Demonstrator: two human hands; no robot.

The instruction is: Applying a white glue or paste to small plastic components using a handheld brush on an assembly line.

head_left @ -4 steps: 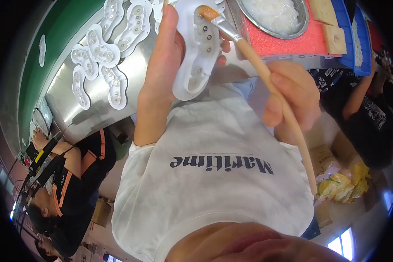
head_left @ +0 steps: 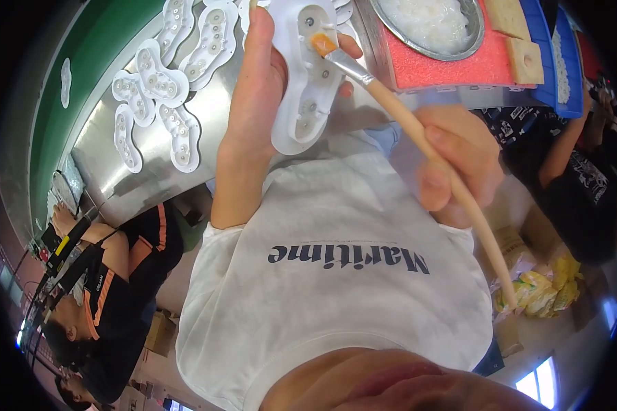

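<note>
In my left hand is a white wavy-edged plastic housing, its recessed side facing up, the thumb along one edge and fingertips showing at the other. A row of small round sockets runs down its recess. My right hand grips a paintbrush by its long wooden handle. The orange bristles lie against the inside of the recess, just below the uppermost visible socket. Whether anything coats the bristles I cannot tell.
Several similar white housings lie on the metal table to the left. A metal bowl of whitish paste stands on a red foam pad at right, near tan blocks and a blue tray. Co-workers sit on both sides.
The brush tip has moved slightly down the recess, uncovering the upper socket. The handle's lower end has swung right. My left hand and the housing have shifted only a little.
</note>
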